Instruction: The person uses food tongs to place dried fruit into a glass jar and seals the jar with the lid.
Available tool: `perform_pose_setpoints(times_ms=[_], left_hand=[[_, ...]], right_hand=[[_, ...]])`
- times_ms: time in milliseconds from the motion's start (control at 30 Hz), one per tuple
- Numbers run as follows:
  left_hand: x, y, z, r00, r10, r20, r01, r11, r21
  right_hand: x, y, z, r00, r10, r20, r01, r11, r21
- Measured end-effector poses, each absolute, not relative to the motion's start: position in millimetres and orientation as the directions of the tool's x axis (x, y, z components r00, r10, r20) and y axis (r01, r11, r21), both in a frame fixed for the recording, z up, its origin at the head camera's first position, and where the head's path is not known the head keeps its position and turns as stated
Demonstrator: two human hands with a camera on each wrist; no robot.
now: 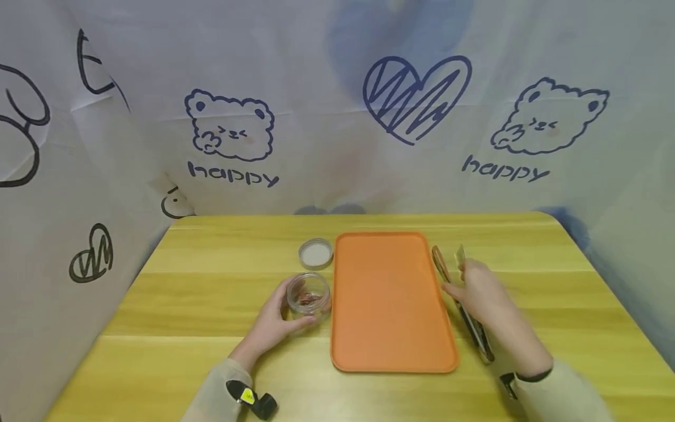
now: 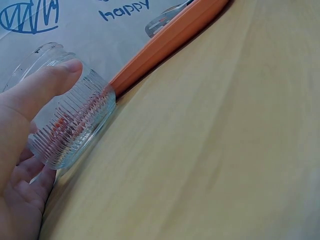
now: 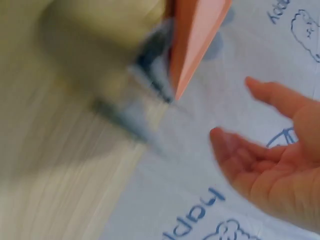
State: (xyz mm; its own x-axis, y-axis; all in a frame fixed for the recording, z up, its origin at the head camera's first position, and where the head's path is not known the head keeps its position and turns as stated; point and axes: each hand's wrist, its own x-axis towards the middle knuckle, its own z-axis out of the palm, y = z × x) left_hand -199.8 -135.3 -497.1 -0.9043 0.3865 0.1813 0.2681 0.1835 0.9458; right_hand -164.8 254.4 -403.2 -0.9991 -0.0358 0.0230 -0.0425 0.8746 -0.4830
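My left hand (image 1: 271, 322) curls round a clear glass jar (image 1: 308, 296) that has no lid on. Small reddish-brown bits (image 2: 75, 120) lie at the jar's bottom, seen through its ribbed wall in the left wrist view. My right hand (image 1: 482, 290) hovers over metal tongs (image 1: 474, 331) to the right of the orange tray (image 1: 392, 305). In the right wrist view its thumb and fingers stand apart with nothing between them, and the spread tongs are blurred. Whether the fingers touch the tongs cannot be told.
A round lid (image 1: 315, 254) lies behind the jar, close to the tray's left edge. The yellow wood-grain table (image 1: 211, 299) ends at white cloth walls (image 1: 316, 146) with drawings on them.
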Motion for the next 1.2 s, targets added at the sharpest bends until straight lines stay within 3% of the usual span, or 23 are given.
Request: perform_pose_setpoints(times_ms=[233, 367, 500, 667, 967, 1200], left_hand=[[-185, -151, -500, -0.923, 0.345, 0.170, 0.267, 0.258, 0.929], [-177, -163, -500, -0.937, 0.316, 0.151, 0.245, 0.283, 0.927], [-174, -167, -500, -0.938, 0.312, 0.150, 0.241, 0.279, 0.930], [-180, -160, -501, -0.932, 0.335, 0.141, 0.241, 0.281, 0.929], [-192, -144, -501, -0.915, 0.371, 0.159, 0.262, 0.246, 0.933], [-188, -129, -472, -0.906, 0.394, 0.153, 0.260, 0.234, 0.937]], right_hand=[[-190, 200, -405, -0.966, -0.227, 0.122, -0.254, 0.764, -0.593], [-209, 165, -405, -0.895, -0.414, 0.168, -0.423, 0.664, -0.616], [-230, 134, -408, -0.822, -0.551, 0.145, -0.504, 0.584, -0.637], [-255, 106, -417, -0.807, -0.582, 0.099, -0.492, 0.572, -0.656], [-293, 90, -437, -0.857, -0.514, 0.044, -0.403, 0.615, -0.677], [-309, 92, -447, -0.885, -0.465, -0.030, -0.324, 0.659, -0.679]])
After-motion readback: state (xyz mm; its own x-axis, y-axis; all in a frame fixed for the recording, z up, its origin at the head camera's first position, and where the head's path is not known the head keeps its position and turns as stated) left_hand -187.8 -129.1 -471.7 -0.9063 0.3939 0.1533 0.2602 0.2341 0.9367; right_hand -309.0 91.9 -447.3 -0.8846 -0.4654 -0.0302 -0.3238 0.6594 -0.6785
